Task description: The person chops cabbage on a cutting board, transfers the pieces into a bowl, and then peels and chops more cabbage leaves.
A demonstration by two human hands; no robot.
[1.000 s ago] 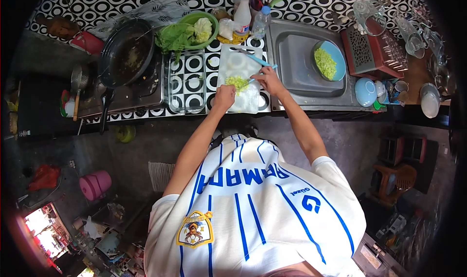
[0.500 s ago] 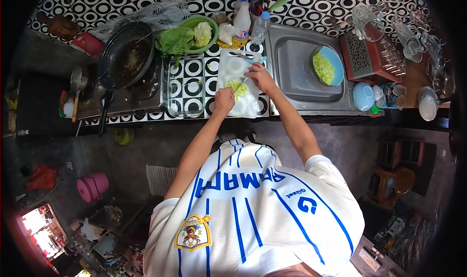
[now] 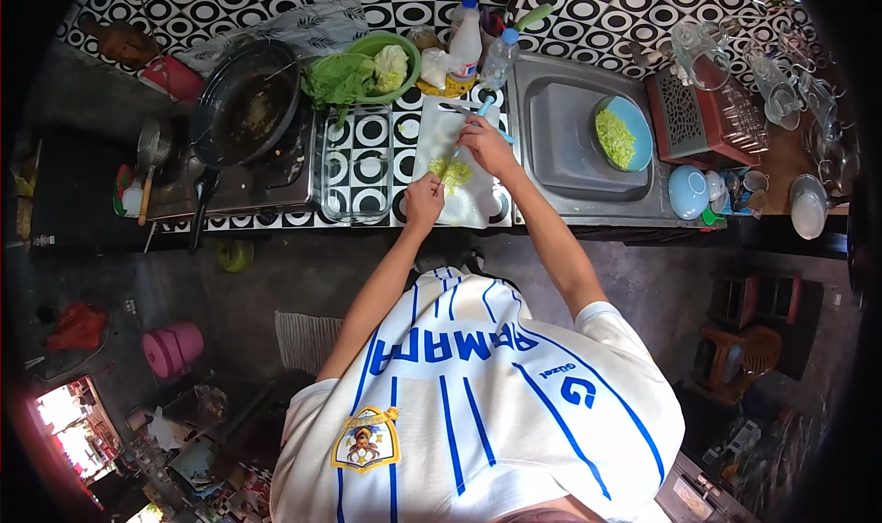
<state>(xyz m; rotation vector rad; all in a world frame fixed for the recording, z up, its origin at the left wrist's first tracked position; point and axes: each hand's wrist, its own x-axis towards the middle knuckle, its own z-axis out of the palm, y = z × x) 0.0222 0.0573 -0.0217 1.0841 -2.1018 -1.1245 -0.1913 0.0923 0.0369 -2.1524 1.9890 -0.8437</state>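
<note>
On the white cutting board (image 3: 473,212) lies a small pile of chopped pale green vegetable (image 3: 457,176). My right hand (image 3: 487,148) is closed round a knife, whose light blue handle (image 3: 484,107) sticks out beyond the fingers, its thin blade slanting down to the pile. At the pile's left edge, my left hand (image 3: 425,199) has its fingers pinched together near the blade tip; what they hold is too small to tell. Another blade (image 3: 454,108) lies at the board's far end, partly hidden by my right hand.
A green basin (image 3: 413,74) holds leafy greens (image 3: 335,79) and a cabbage piece. Left of it is a black wok (image 3: 248,109); a glass dish (image 3: 358,215) lies beside the board. In the sink (image 3: 542,178), a blue bowl (image 3: 644,128) holds chopped vegetable. Bottles (image 3: 499,61) stand behind.
The knife in my right hand has tilted, its handle swinging left and away from me. My left hand has moved slightly nearer to me against the board. The whole view has shifted a little.
</note>
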